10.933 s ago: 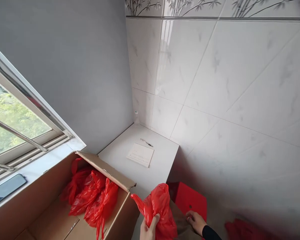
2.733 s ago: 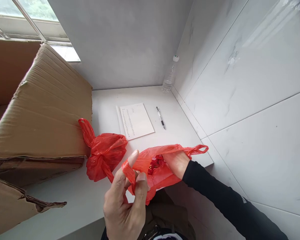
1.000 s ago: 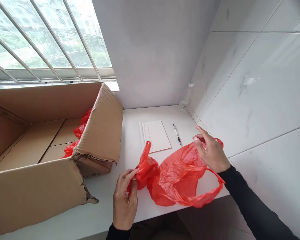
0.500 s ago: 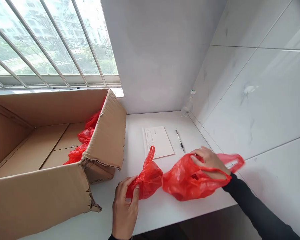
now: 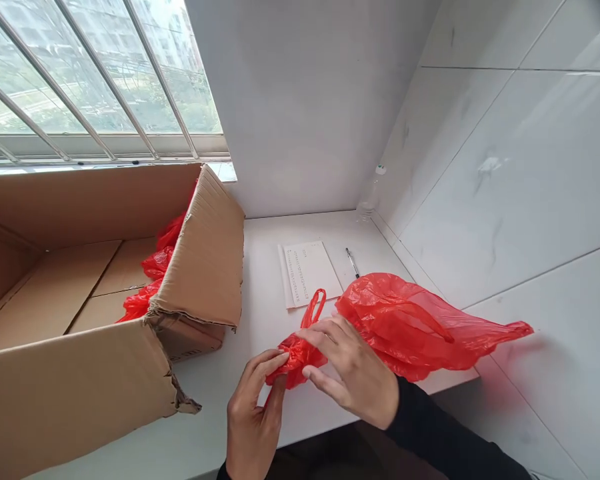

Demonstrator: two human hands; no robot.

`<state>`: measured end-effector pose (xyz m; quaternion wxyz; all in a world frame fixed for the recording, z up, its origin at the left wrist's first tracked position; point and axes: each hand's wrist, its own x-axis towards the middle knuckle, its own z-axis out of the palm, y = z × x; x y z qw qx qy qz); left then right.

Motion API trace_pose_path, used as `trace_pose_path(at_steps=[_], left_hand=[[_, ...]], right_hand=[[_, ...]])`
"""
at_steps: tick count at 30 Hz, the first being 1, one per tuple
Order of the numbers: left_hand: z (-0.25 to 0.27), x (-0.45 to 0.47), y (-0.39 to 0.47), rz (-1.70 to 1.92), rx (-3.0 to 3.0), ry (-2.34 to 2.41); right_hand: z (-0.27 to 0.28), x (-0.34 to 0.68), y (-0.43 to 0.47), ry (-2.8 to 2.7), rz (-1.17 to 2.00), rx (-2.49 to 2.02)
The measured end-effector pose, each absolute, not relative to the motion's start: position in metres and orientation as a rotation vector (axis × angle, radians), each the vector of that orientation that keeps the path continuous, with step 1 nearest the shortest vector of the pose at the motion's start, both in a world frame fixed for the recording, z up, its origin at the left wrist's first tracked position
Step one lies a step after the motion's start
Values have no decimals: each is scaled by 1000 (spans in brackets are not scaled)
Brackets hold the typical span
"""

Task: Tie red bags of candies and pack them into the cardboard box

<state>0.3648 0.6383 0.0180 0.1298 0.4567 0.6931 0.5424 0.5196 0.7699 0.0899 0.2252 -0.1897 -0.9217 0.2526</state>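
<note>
My left hand (image 5: 257, 403) pinches the near left side of a small, bunched red plastic bag (image 5: 296, 360) on the white table. One loop handle of that bag stands up at its far side. My right hand (image 5: 347, 363) is over the bag's right side, fingers spread and thumb apart; whether its fingertips touch the plastic I cannot tell. Just beyond my right hand lies a larger red plastic bag (image 5: 405, 320), loose and stretched out to the right past the table's edge. What either bag holds is hidden.
At the left a big open cardboard box (image 5: 70, 387) has several red bags along its inner right wall. Behind the bags lie a notebook (image 5: 310, 270) and a pen (image 5: 352, 261). A clear bottle (image 5: 369, 199) stands in the far corner by the tiled wall (image 5: 510, 220).
My right hand has come out of the larger bag and moved left to the small bag. The larger bag now lies spread to the right, over part of the pen. My left hand keeps its grip.
</note>
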Motion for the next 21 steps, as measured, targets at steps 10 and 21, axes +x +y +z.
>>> trace_pose_path(at_steps=[10, 21], left_hand=[[7, 350, 620, 1516, 934, 2269], [27, 356, 640, 1505, 1083, 2279]], right_hand=[[68, 569, 787, -2380, 848, -1017], [67, 551, 778, -2276, 1002, -1028]])
